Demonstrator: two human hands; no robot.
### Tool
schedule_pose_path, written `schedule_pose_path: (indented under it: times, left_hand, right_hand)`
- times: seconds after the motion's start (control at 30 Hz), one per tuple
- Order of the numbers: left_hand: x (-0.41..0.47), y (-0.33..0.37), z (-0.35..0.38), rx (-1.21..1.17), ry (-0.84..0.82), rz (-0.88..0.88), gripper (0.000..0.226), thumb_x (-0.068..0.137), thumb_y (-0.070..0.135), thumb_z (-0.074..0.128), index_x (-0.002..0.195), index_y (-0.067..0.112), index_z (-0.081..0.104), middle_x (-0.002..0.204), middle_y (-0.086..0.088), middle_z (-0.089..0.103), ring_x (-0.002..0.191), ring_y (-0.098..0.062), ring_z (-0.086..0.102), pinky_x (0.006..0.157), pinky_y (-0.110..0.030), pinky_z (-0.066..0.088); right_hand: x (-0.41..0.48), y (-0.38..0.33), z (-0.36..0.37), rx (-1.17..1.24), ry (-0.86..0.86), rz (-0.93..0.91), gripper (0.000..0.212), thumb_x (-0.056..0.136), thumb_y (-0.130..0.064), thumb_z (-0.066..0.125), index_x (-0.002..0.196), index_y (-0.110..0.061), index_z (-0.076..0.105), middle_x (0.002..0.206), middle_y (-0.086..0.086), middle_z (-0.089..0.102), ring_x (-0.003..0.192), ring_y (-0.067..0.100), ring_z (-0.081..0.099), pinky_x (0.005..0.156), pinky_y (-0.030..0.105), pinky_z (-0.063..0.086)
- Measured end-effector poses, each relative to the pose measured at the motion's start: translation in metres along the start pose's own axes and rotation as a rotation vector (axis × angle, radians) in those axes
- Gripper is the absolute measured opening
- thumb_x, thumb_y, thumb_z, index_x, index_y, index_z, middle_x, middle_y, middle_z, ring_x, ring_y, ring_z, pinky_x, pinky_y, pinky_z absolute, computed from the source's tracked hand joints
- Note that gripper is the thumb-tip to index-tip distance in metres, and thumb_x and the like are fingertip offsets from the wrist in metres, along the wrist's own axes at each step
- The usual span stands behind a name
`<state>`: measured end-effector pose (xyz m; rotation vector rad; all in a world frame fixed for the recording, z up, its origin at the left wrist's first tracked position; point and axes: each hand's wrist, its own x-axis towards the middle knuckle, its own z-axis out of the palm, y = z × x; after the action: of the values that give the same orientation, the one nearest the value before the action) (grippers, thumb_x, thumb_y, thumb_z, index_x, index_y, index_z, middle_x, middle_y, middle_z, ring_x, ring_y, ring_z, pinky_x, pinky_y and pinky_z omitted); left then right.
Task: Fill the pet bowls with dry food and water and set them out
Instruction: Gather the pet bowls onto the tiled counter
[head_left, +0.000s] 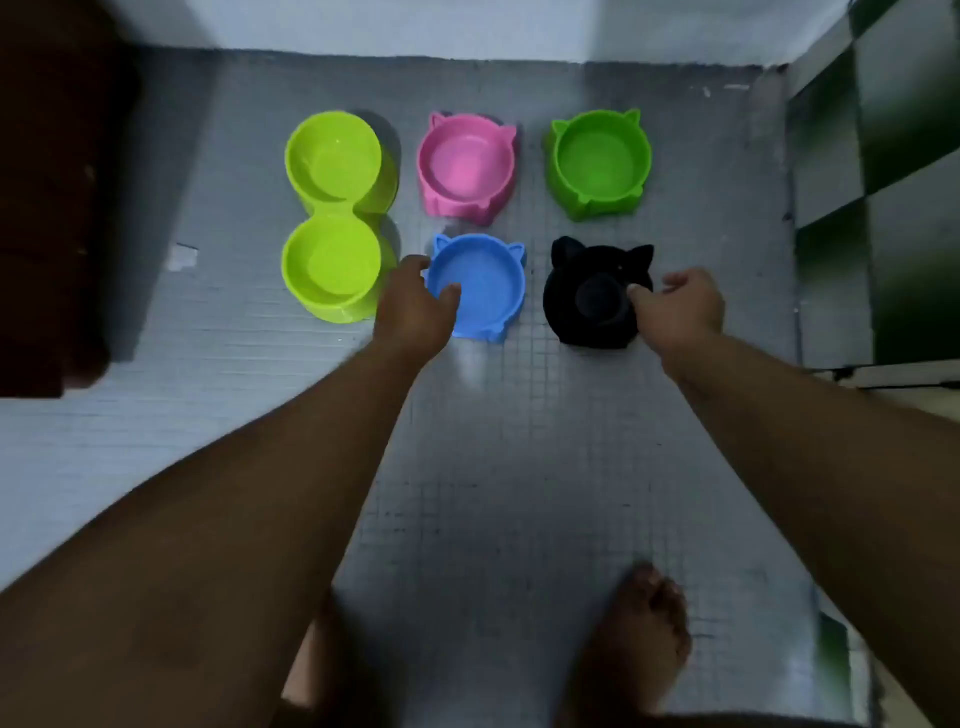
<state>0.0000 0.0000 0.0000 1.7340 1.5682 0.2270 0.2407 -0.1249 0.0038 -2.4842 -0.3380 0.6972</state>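
Nearest you, one bare foot (631, 639) stands on the grey tiled floor (498, 467), below and between your two outstretched arms. Your left hand (415, 306) is at the near-left rim of the blue bowl (480, 286), thumb laid over the rim into the basin and fingers curled round the outer wall, so it grips that bowl. Your right hand (680, 306) is at the right rim of the black bowl (592, 296), thumb over the edge and fingers bent round the outside, gripping it as well. Both bowls have cat ears on their far side and stand side by side between your hands, close but not touching. The blue one looks empty; the inside of the black one is too dark to tell. Just left of your left hand lies the lime double bowl (337, 218), its two round basins running away from you, the near basin almost touching your knuckles. Both basins appear empty. Beyond your left hand stands the pink bowl (467, 166), and beyond your right hand the green bowl (597, 161), each eared and upright, with no dry food visible in them; whether they hold water you cannot tell. Past them a pale wall (467, 26) closes the floor. Far right of your right hand runs a green-and-white chequered wall (893, 156).
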Motion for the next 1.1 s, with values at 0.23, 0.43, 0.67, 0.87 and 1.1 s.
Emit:
schedule_pose_path:
  times: [0.23, 0.43, 0.67, 0.87, 1.1]
  left_hand:
    - [0.033, -0.035, 0.042, -0.054, 0.147, -0.156, 0.04, 0.087, 0.024, 0.074, 0.119, 0.003, 0.062, 0.114, -0.017, 0.07, 0.104, -0.032, 0.066, 0.075, -0.031, 0.044]
    - [0.034, -0.031, 0.045, -0.083, 0.185, -0.165, 0.033, 0.086, 0.024, 0.069, 0.109, 0.002, 0.06, 0.106, -0.017, 0.068, 0.099, -0.035, 0.065, 0.072, -0.03, 0.037]
    - [-0.001, -0.012, 0.004, -0.275, -0.013, -0.063, 0.043, 0.076, 0.026, 0.063, 0.116, 0.041, 0.056, 0.078, -0.001, 0.062, 0.075, -0.036, 0.071, 0.064, -0.055, 0.062]
    - [-0.088, 0.082, -0.133, -0.408, -0.112, -0.128, 0.048, 0.095, 0.02, 0.068, 0.138, 0.039, 0.058, 0.105, -0.008, 0.062, 0.084, -0.033, 0.067, 0.058, -0.048, 0.064]
    - [-0.195, 0.219, -0.288, -0.496, -0.086, -0.118, 0.047, 0.099, 0.021, 0.067, 0.142, 0.036, 0.058, 0.107, -0.004, 0.06, 0.094, -0.031, 0.07, 0.064, -0.05, 0.065]
  right_hand:
    - [0.039, 0.033, 0.037, -0.043, -0.03, 0.083, 0.052, 0.083, -0.029, 0.078, 0.123, -0.002, 0.059, 0.124, 0.017, 0.063, 0.11, 0.033, 0.064, 0.087, 0.032, 0.052]
    - [0.041, 0.035, 0.039, -0.019, 0.001, 0.001, 0.015, 0.091, -0.012, 0.061, 0.098, -0.009, 0.048, 0.103, 0.011, 0.057, 0.092, 0.023, 0.056, 0.079, 0.027, 0.043]
    - [0.01, 0.019, -0.012, 0.192, -0.101, -0.03, 0.028, 0.082, -0.028, 0.063, 0.094, -0.041, 0.041, 0.098, 0.009, 0.065, 0.088, 0.031, 0.068, 0.073, 0.057, 0.06]
    - [-0.104, -0.064, -0.139, 0.34, -0.211, -0.008, 0.026, 0.098, -0.018, 0.058, 0.122, -0.028, 0.053, 0.091, -0.002, 0.061, 0.095, 0.029, 0.067, 0.067, 0.057, 0.06]
    - [-0.215, -0.173, -0.314, 0.498, -0.177, 0.019, 0.031, 0.098, -0.015, 0.061, 0.129, -0.02, 0.056, 0.097, -0.012, 0.059, 0.088, 0.01, 0.061, 0.063, 0.041, 0.062]
